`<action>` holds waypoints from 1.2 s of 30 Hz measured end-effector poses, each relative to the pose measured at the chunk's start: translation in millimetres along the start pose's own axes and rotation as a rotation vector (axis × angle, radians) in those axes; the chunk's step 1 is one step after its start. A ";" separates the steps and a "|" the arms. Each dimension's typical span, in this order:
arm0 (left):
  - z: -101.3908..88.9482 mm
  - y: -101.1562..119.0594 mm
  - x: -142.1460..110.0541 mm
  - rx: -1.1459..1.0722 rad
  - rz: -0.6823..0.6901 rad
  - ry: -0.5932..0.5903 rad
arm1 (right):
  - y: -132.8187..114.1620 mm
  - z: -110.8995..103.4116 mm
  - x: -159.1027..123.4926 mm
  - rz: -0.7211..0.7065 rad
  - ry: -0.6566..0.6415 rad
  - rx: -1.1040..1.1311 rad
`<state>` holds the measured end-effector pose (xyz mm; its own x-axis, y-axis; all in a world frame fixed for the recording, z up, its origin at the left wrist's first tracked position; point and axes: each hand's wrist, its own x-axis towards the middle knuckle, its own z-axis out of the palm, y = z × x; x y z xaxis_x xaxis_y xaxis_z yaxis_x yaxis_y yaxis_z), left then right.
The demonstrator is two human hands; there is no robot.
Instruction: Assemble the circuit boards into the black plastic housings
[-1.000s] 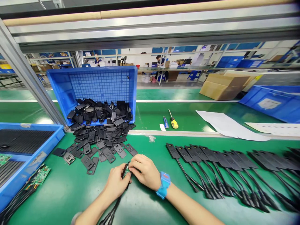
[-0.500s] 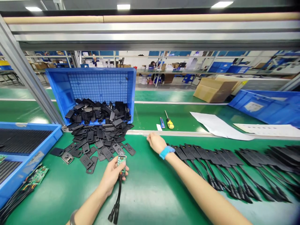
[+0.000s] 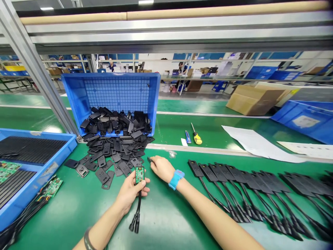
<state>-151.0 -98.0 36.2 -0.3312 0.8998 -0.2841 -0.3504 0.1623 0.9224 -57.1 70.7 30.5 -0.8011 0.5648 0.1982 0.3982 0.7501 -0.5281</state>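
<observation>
My left hand (image 3: 132,189) is closed around a green circuit board (image 3: 139,174) with a small digit display, seated in a black case. Black cables (image 3: 137,215) with plug ends hang below it. To the right, my right hand (image 3: 163,168), wearing a blue wristband, is closed with its fingertips on a small dark piece (image 3: 149,159), mostly hidden. It is beside the pile of flat black plastic covers (image 3: 122,152), which spills from a tipped blue crate (image 3: 156,104). Small clear plastic bits (image 3: 171,153) lie just beyond my right hand.
Finished-looking black cased units (image 3: 229,173) with cables lie in a row at right. A yellow screwdriver (image 3: 197,139), a blue cutter (image 3: 188,137) and paper sheets (image 3: 257,142) lie behind. At left stand a blue tray (image 3: 70,140) and loose wired boards (image 3: 53,187).
My right hand has moved left from the clear plastic bits towards the black covers, a dark piece now at its fingertips. My left hand keeps the board. The view has shifted slightly.
</observation>
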 end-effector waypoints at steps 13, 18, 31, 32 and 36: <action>0.5 -0.9 6.1 -0.005 0.054 -0.102 | -28.9 6.0 -36.8 0.141 0.001 1.009; 3.0 -0.2 5.1 0.037 0.041 -0.101 | -27.7 9.2 -38.5 0.178 -0.037 1.087; 4.9 -4.9 2.0 0.230 0.044 -0.106 | -22.9 12.2 -35.0 0.186 -0.124 0.972; 5.7 -5.4 2.2 0.224 0.037 -0.100 | -23.5 13.0 -35.4 0.197 -0.106 0.961; 10.2 -9.5 4.0 0.085 0.096 -0.054 | -33.2 16.5 -41.1 0.086 0.013 0.654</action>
<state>-140.1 -91.9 29.0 -0.3115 0.9329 -0.1807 -0.2425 0.1058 0.9644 -44.7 16.9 26.3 -0.7715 0.6205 0.1407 0.1038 0.3410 -0.9343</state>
